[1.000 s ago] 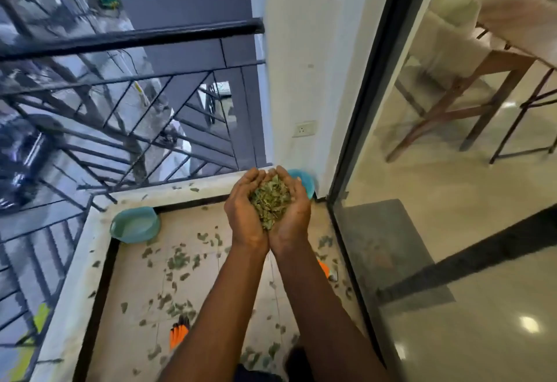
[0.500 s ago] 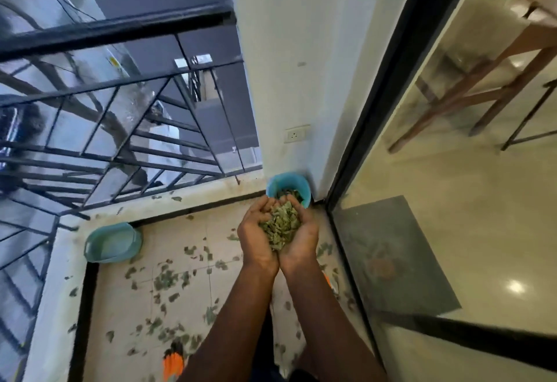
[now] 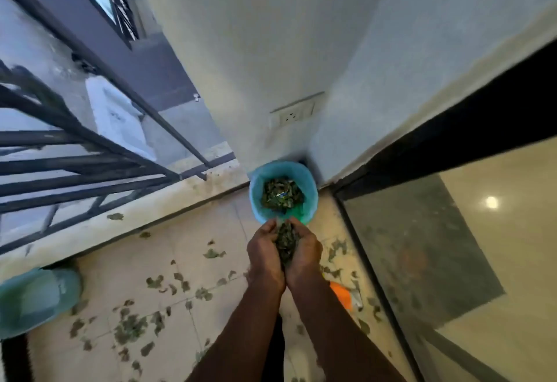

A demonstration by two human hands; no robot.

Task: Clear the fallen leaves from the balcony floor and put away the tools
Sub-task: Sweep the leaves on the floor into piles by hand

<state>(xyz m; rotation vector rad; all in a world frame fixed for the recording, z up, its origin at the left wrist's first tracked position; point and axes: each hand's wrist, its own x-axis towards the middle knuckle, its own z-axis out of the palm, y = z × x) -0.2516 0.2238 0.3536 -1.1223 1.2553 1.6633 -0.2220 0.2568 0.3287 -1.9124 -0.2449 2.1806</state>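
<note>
My left hand (image 3: 265, 250) and my right hand (image 3: 308, 252) are pressed side by side, cupped around a heap of dry green leaves (image 3: 286, 241). They hover just at the near rim of a teal bin (image 3: 312, 200) that stands in the balcony corner. A pile of leaves (image 3: 281, 194) lies inside the bin. Scattered leaves (image 3: 129, 326) cover the pale floor tiles to the left and right of my arms.
A teal basin (image 3: 33, 300) sits at the left edge by the dark railing (image 3: 90, 143). An orange object (image 3: 340, 294) lies on the floor right of my arm. The black door frame (image 3: 376, 276) and glass run along the right. A wall socket (image 3: 294, 114) is above the bin.
My cupped hands have carried the leaves forward and down to the bin's rim. The view has tipped down, so the bin's inside now shows.
</note>
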